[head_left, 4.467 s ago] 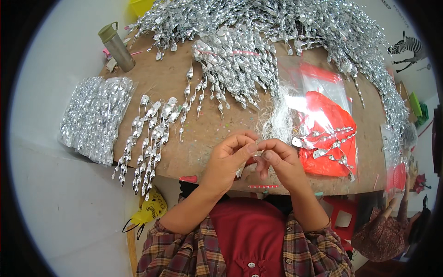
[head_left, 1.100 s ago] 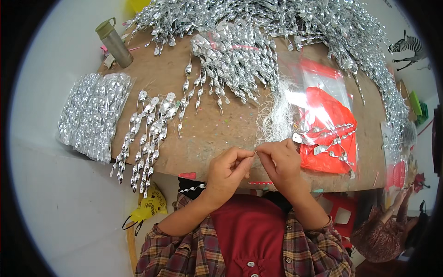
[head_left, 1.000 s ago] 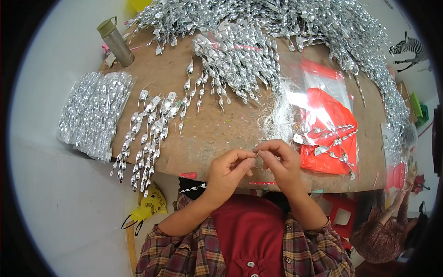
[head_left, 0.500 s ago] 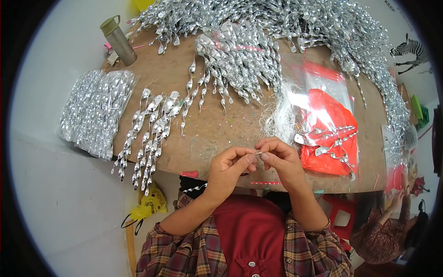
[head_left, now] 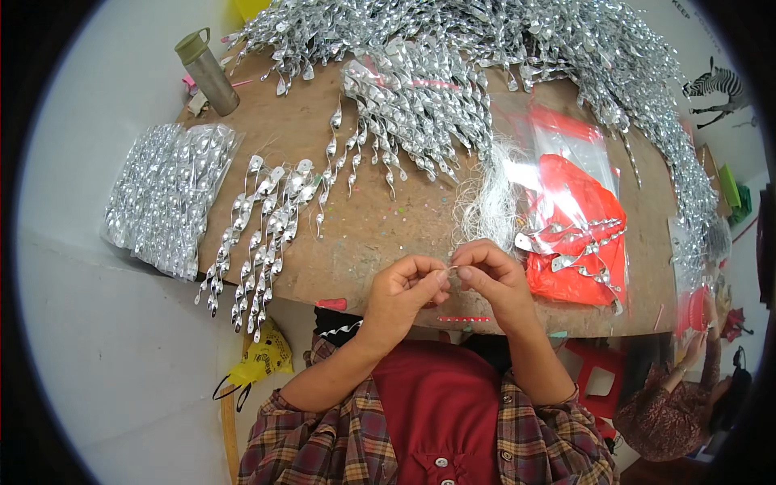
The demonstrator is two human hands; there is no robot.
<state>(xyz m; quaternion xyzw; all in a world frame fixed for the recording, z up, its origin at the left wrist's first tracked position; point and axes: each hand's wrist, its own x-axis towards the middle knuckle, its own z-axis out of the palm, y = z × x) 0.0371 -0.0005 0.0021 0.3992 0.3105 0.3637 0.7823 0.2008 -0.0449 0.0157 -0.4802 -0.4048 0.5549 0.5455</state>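
Note:
Close together over the table's front edge, my left hand [head_left: 408, 291] and my right hand [head_left: 495, 279] each pinch with thumb and forefinger. Between the fingertips shows a tiny bit of thin pale thread [head_left: 453, 267]; most of it is hidden by the fingers. Just beyond my right hand lies a loose bundle of white threads [head_left: 491, 198]. To its right, several twisted silver strips [head_left: 578, 238] rest on a red plastic bag [head_left: 570, 283]. Left of my hands, another group of twisted silver strips [head_left: 263, 234] hangs over the table edge.
A large heap of silver spirals [head_left: 453, 32] covers the back of the brown table [head_left: 364, 242]. A bagged silver bundle [head_left: 170, 198] and a metal bottle [head_left: 212, 77] stand at left. Clear plastic bags [head_left: 582, 145] lie at right. Another person [head_left: 671, 404] sits at far right.
My fingertips have shifted very slightly around the thread, which shows as a small curve now. Both hands stay in nearly the same place.

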